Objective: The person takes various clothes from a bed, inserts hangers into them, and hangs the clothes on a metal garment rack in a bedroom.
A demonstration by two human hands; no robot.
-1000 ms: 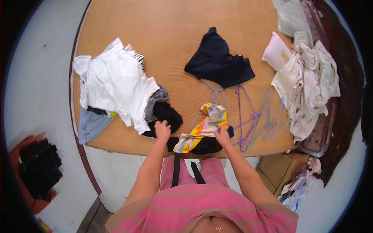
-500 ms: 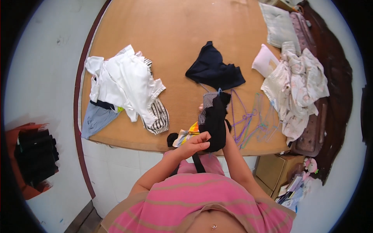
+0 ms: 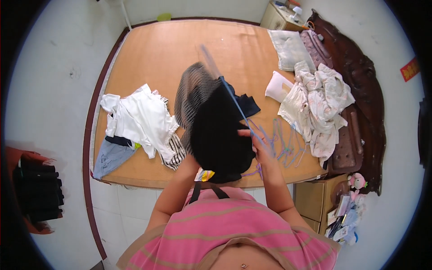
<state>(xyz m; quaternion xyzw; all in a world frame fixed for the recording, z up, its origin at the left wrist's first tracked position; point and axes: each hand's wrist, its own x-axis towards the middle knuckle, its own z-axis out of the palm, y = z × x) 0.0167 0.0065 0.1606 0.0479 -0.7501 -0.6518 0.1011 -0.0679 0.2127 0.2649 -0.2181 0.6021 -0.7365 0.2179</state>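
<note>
**Black Garment Raised on Blue Hanger Above Bed**

We noted the wooden bed platform [image 3: 148,54], flat and bare, bearing a white clothing pile [image 3: 139,117] at left and a crumpled floral sheet [image 3: 319,103] at right. The black garment [image 3: 218,135], soft and partly sheer-ribbed, hung over the near edge, held between both hands. The thin blue hanger [image 3: 234,99] ran its long axis from upper left to lower right, tip pointing away. The right hand [image 3: 256,141] had its fingers closed around the hanger's lower end. The left hand sat hidden behind the fabric; we could not tell its grip.
</note>
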